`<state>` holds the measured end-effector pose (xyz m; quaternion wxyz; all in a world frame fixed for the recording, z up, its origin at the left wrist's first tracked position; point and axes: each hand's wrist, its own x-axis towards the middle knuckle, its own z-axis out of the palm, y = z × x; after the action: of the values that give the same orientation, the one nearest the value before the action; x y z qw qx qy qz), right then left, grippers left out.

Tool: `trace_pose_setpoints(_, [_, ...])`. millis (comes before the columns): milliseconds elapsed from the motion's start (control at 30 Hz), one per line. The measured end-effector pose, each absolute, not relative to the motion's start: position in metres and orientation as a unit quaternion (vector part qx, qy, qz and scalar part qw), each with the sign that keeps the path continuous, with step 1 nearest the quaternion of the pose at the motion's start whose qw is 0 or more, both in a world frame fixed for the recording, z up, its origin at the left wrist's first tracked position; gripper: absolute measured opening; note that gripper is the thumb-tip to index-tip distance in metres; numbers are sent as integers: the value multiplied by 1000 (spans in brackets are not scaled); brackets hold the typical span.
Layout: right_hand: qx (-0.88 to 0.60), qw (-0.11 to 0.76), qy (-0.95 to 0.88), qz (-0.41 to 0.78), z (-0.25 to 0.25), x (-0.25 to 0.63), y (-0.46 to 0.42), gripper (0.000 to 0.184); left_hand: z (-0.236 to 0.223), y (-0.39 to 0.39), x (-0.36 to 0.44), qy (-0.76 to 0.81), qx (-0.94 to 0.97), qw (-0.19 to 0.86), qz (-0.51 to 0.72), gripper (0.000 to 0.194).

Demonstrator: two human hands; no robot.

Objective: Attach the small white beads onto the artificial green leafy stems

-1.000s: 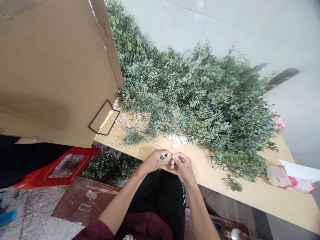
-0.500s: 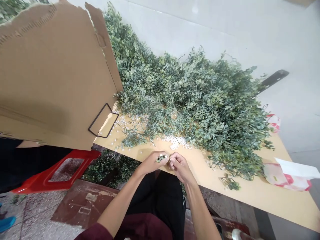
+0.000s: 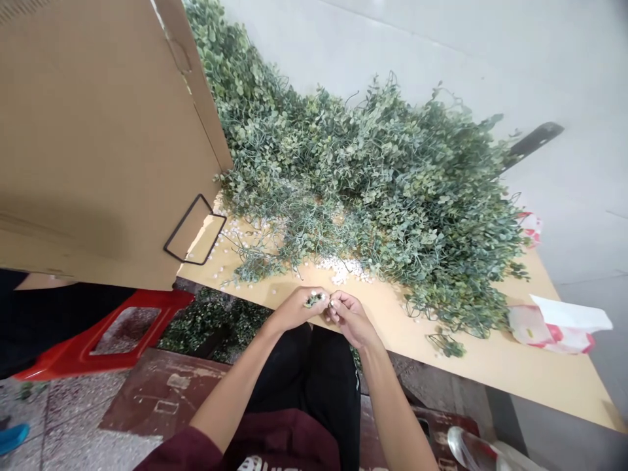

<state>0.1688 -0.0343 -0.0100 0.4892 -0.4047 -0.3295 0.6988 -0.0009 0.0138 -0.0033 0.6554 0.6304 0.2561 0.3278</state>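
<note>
My left hand (image 3: 294, 309) and my right hand (image 3: 349, 320) meet above the front edge of a tan board table (image 3: 471, 356). Between them is a small green artificial sprig (image 3: 314, 300), pinched by my left fingers. My right fingertips close on its end, where something tiny and pale may be held. A large heap of artificial eucalyptus-like foliage (image 3: 373, 183) covers the board behind my hands. Just beyond them lies a small pile of white beads (image 3: 343, 269), and more beads are scattered to the left.
A large cardboard sheet (image 3: 98, 144) with a black-rimmed handle hole stands at the left. Below it are a red plastic stool (image 3: 93, 347) and dark foliage (image 3: 210, 324) near the floor. A red-and-white plastic bag (image 3: 549, 330) lies at the board's right end.
The whole scene has shifted slightly left and up in view. My hands stay together on the sprig, with no visible change in hold.
</note>
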Motion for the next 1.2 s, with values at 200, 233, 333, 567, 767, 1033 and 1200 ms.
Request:
trace_pose_setpoints(200, [-412,498,-308,698,-7,163,-32,21,-1,14,-1,289,641,632,327,25])
trace_pose_setpoints(233, [-410,505,-304,696,-7,163,-31,20,-1,14,-1,293,637,632,331,24])
trace_pose_setpoints(333, [-408,538,-304,672,-9,161,-29,22,-1,14,1,321,630,609,358,24])
trace_pose_setpoints(567, [-485,573,-351,560,-16,156,-33,16,-1,13,2,359,666,555,345,24])
trace_pose_setpoints(767, [-552,567,-404,459,-14,145,-38,19,-5,16,1,355,695,535,325,25])
trace_pose_setpoints(1033, [-545,566,-482,388,-14,143,-44,21,-9,14,1,368,702,514,328,27])
trace_pose_setpoints(1200, [-541,546,-529,360,-8,144,-47,22,-10,12,2,376,693,512,340,23])
